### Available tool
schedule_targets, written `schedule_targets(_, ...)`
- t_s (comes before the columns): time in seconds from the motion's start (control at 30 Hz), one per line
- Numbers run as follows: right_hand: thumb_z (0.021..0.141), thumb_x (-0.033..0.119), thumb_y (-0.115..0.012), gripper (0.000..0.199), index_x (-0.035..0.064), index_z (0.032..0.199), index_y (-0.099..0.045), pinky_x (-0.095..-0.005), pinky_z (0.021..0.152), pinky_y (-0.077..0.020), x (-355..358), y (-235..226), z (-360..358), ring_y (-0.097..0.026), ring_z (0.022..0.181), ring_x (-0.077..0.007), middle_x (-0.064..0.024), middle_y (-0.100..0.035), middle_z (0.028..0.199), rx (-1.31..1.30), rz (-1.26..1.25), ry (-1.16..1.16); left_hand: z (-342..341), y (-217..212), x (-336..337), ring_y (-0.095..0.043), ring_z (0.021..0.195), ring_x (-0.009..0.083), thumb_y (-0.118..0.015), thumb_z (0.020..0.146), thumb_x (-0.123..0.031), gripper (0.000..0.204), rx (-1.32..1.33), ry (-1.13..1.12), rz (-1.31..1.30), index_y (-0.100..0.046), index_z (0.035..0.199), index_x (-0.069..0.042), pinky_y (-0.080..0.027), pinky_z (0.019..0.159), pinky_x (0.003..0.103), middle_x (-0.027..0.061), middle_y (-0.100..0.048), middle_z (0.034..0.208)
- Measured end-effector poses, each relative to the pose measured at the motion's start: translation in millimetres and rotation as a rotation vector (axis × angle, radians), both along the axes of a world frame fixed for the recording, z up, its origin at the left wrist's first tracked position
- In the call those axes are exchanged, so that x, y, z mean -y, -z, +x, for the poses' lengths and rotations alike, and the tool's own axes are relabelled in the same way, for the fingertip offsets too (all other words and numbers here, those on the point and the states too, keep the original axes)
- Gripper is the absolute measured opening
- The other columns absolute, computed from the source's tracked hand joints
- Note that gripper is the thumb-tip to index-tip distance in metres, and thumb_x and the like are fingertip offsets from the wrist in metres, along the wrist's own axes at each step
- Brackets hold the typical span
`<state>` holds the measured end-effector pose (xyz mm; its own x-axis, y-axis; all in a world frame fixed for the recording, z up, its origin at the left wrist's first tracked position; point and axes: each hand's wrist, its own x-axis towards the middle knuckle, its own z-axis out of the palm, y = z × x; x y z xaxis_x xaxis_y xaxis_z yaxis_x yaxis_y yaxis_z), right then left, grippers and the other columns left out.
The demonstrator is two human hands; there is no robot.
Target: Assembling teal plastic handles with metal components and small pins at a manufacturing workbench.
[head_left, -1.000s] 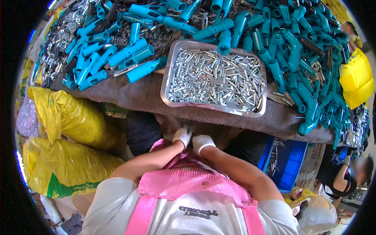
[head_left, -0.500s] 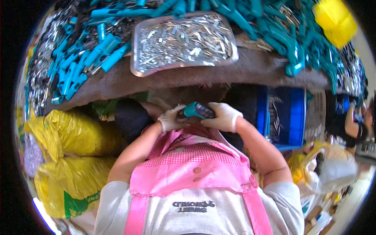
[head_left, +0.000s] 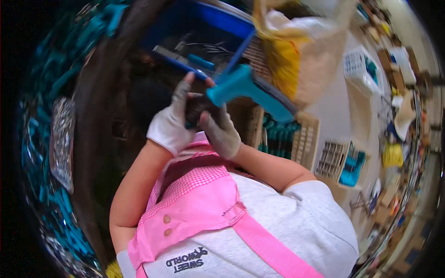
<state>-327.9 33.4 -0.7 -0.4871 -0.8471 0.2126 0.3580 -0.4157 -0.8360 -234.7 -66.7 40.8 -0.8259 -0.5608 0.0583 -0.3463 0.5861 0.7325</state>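
Note:
Both of my hands wear pale gloves with greyed fingers, and they meet in front of my pink apron. Between them is a curved teal plastic handle (head_left: 245,90) with a dark strip along its back, sticking out to the right. My left hand (head_left: 170,121) grips the dark end of this piece, its fingers pointing up along the side. From the other side, my right hand (head_left: 223,133) closes around the same end, thumb toward the left. The dark part between the palms is blurred and partly covered by fingers.
A blue bin (head_left: 160,50) with loose teal and metal pieces lies just beyond my hands. A yellow-and-white plastic bag (head_left: 320,60) and a beige crate (head_left: 306,139) of teal handles stand to the right. The worktable's metal-parts tray (head_left: 62,143) is at far left.
My view and body have turned right, so the worktable now lies at left and the blue bin ahead. The teal handle, still in my hands, has come up and now points right.

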Motion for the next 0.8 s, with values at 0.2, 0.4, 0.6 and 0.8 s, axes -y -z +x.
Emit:
schedule_targets(0.2,0.094,0.035,-0.049,0.035,0.0079,0.115,-0.042,-0.0302,0.074,-0.0475,-106.8,47.1,-132.2,-0.056,0.08,-0.0174,-0.0064,-0.057,0.091,-0.018,0.211,0.678,-39.1,17.6,-11.2,-0.052,0.115,0.0279,-0.067,0.076,-0.012,0.068,0.081,0.202,-0.075,-0.036,0.137,-0.008,-0.042,0.097,0.034,0.0161,-0.049,0.128)
schedule_targets(0.4,0.088,0.04,-0.053,0.058,0.0022,0.129,-0.038,-0.0379,0.086,-0.0427,-281.0,198.1,-201.7,-0.056,0.098,-0.0305,-0.0176,-0.057,0.111,-0.38,1.298,0.873,52.8,98.1,67.1,-0.054,0.109,0.0199,-0.057,0.086,-0.01,0.058,-0.008,-0.425,-0.259,-0.033,0.138,-0.014,-0.04,0.096,0.033,0.0106,-0.055,0.117)
schedule_targets(0.6,0.087,0.046,-0.048,0.066,0.0049,0.135,-0.032,-0.0441,0.092,-0.0395,-313.7,245.8,-163.2,-0.05,0.11,-0.0436,-0.0263,-0.051,0.121,-0.254,1.838,0.606,93.5,91.9,78.7,-0.054,0.108,0.0194,-0.056,0.087,-0.009,0.05,0.173,-0.488,-0.265,-0.04,0.134,-0.011,-0.041,0.095,0.032,0.0105,-0.055,0.119)
schedule_targets(0.8,0.085,0.049,-0.052,0.065,0.0077,0.133,-0.034,-0.0387,0.093,-0.0418,-327.0,300.3,-138.5,-0.056,0.106,-0.0335,-0.0176,-0.057,0.117,0.456,1.366,1.249,110.7,103.8,114.3,-0.053,0.11,0.02,-0.056,0.087,-0.01,0.042,0.213,-0.458,-0.307,-0.047,0.128,-0.008,-0.041,0.095,0.033,0.0097,-0.051,0.124)
